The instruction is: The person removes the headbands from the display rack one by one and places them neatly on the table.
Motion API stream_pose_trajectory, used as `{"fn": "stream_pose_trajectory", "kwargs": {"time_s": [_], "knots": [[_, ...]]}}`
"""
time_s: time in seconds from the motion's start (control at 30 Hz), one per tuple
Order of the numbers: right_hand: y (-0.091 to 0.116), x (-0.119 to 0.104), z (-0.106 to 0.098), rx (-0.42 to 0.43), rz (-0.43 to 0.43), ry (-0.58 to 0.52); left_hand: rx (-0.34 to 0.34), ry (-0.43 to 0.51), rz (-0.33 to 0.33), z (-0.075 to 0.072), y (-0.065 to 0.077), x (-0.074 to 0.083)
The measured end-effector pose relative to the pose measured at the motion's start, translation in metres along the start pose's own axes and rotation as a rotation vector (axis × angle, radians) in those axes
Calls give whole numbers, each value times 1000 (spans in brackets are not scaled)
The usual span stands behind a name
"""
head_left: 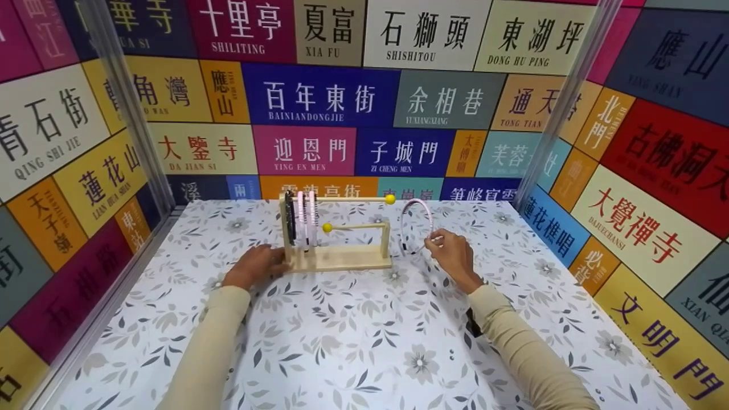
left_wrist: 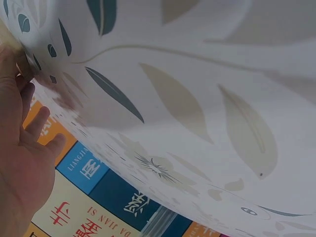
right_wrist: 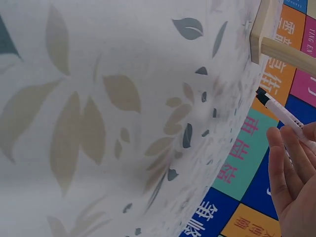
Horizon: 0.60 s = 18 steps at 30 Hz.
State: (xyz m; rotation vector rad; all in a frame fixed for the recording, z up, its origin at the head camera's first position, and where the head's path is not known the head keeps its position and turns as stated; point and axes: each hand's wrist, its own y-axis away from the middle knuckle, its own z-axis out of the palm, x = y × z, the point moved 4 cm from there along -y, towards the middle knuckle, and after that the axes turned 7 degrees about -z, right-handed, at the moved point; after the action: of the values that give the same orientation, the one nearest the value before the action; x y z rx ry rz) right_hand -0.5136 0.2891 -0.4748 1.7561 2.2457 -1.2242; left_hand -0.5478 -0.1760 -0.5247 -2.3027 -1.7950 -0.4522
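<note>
A pale pink headband (head_left: 402, 219) with black tips stands upright to the right of a wooden rack (head_left: 342, 259). My right hand (head_left: 453, 256) pinches one side of it. In the right wrist view the headband (right_wrist: 282, 114) runs past the fingers, its black tip toward the rack's wooden post (right_wrist: 260, 34). My left hand (head_left: 256, 266) holds the left end of the rack's base. In the left wrist view, the left hand (left_wrist: 24, 143) has its upper fingers at the wood, the others loosely out. Several headbands (head_left: 307, 219), black and pink, hang at the left of the upper bar.
The rack's upper bar (head_left: 353, 199) ends in a yellow ball (head_left: 390, 199) at the right. A shorter lower bar (head_left: 359, 226) ends in another yellow ball (head_left: 327, 228) pointing left. A leaf-patterned cloth (head_left: 342, 341) covers the table; printed panels (head_left: 319, 97) wall it in.
</note>
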Motion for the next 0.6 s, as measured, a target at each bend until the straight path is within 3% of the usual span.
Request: {"fn": "stream_pose_trajectory", "kwargs": {"time_s": [0.33, 0.6], "knots": [[4, 8, 12, -40, 59, 6, -10, 16, -42, -1, 0, -1], [3, 16, 18, -18, 84, 31, 7, -11, -14, 2, -1, -2]]}}
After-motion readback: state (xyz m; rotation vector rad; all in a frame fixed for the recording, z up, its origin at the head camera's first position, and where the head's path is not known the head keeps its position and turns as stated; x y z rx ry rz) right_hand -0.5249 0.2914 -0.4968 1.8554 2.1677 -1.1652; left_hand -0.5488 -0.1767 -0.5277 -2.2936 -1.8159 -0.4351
